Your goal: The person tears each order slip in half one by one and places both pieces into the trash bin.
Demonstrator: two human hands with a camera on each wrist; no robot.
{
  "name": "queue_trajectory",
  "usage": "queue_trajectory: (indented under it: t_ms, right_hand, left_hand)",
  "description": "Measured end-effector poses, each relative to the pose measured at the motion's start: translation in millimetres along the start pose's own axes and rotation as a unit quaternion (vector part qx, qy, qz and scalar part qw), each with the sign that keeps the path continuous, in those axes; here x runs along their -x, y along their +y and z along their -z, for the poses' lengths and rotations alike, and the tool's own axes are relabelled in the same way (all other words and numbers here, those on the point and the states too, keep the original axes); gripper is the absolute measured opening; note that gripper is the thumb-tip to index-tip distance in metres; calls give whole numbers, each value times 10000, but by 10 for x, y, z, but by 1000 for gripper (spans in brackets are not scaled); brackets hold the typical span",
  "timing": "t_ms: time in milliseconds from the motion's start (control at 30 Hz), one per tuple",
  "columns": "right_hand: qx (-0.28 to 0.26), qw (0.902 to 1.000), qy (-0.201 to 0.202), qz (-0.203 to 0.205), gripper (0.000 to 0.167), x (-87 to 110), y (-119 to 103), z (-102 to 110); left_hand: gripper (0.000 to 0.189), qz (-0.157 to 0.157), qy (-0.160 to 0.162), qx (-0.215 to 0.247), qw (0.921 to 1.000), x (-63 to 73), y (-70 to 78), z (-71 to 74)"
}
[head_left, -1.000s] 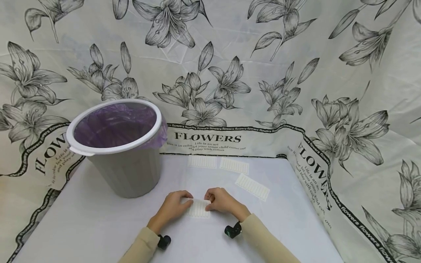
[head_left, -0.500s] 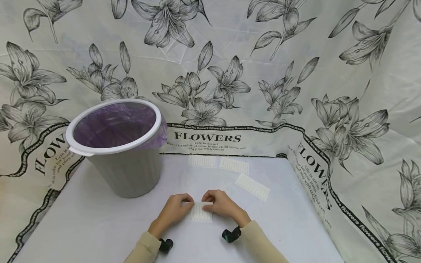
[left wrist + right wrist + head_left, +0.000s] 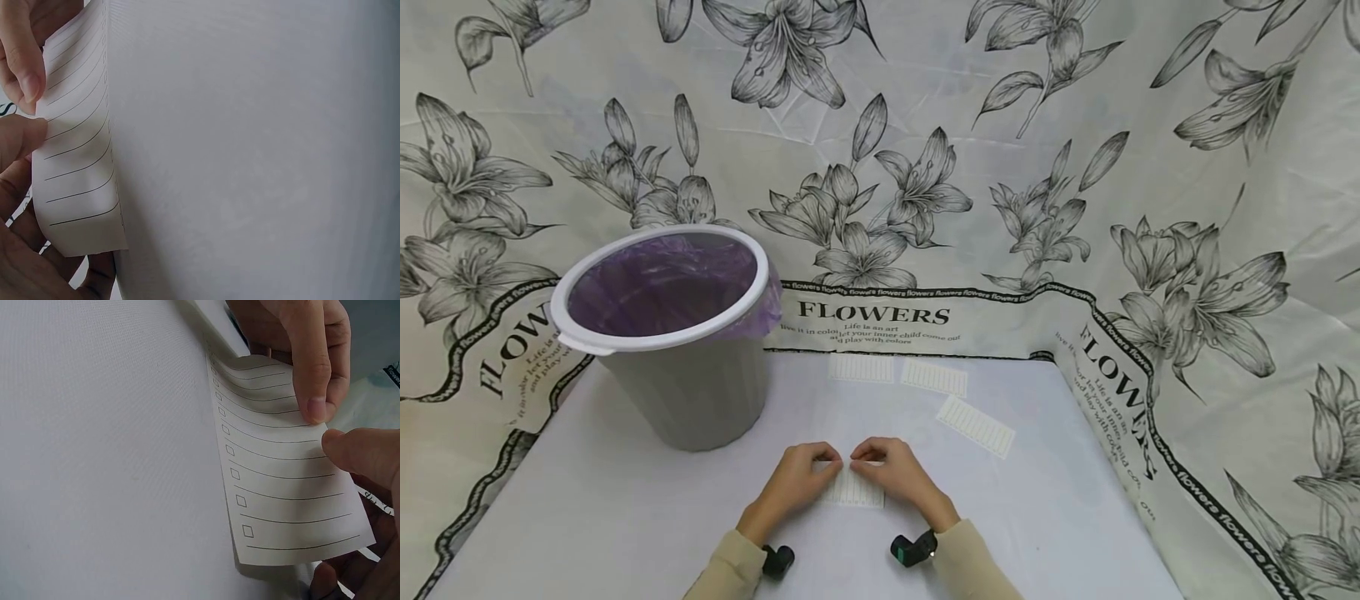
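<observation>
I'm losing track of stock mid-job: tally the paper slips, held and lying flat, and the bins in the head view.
Held paper slip: 1
Flat paper slips: 3
Bin: 1
Total: 5

lined slip (image 3: 275, 462): matt paper | bin (image 3: 696, 400): matt plastic | liner (image 3: 655, 292): glossy film

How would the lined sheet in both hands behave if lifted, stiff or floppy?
The lined sheet is probably floppy: its ruled lines bow in both wrist views. It is likely light, as its edges look thin. It might crease where the left hand and right hand pinch it close together.
</observation>
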State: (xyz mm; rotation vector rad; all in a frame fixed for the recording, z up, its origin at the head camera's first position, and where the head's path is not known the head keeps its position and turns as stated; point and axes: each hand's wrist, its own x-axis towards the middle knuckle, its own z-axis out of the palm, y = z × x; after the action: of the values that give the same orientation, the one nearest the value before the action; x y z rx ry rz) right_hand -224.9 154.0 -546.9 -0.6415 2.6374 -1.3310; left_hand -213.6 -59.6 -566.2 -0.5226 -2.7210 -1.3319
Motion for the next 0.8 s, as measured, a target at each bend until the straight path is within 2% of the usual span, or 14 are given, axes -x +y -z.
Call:
queue_trajectory:
  t_ms: [433,800]
  right_hand:
    - [191,9990,200,356,10,-8,-76,-76]
    - [119,9991,177,377,11,-3,-128,-58]
  left_hand:
    - [7,-92,-115,198,9997,19,42,55]
    - [9,-143,96,109,9998,36,113,116]
